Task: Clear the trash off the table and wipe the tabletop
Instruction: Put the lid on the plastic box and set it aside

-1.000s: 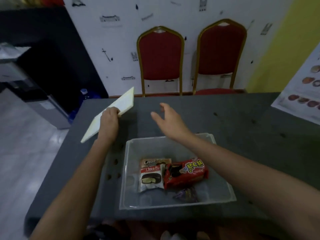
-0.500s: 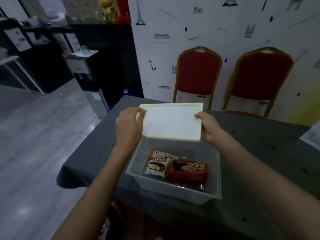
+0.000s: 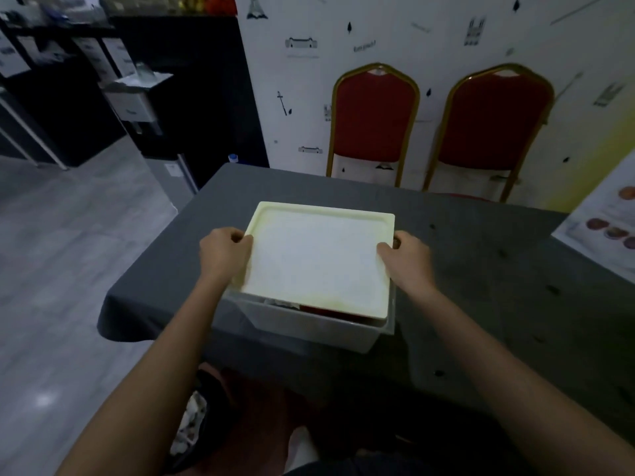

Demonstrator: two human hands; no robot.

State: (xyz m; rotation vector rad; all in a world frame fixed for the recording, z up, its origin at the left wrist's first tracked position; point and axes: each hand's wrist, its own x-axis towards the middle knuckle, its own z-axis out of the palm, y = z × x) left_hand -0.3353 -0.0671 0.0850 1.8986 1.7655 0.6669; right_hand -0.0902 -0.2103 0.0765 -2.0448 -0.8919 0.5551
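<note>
A clear plastic bin [image 3: 309, 329] stands on the grey-clothed table [image 3: 481, 286], near its front left corner. A cream-white lid [image 3: 319, 259] lies over the bin's top and covers almost all of it. My left hand [image 3: 225, 252] grips the lid's left edge and my right hand [image 3: 407, 257] grips its right edge. Through the narrow gap at the front I see a strip of a red snack wrapper [image 3: 330, 309]; the other wrappers in the bin are hidden by the lid.
Two red chairs with gold frames [image 3: 374, 125] [image 3: 494, 128] stand against the wall behind the table. A printed sheet with food pictures [image 3: 604, 228] lies at the table's right edge. Dark spots dot the cloth. Open grey floor lies to the left.
The lid, first held by my left hand alone beside the bin, was taken by both hands and lowered onto the bin. The view has turned left.
</note>
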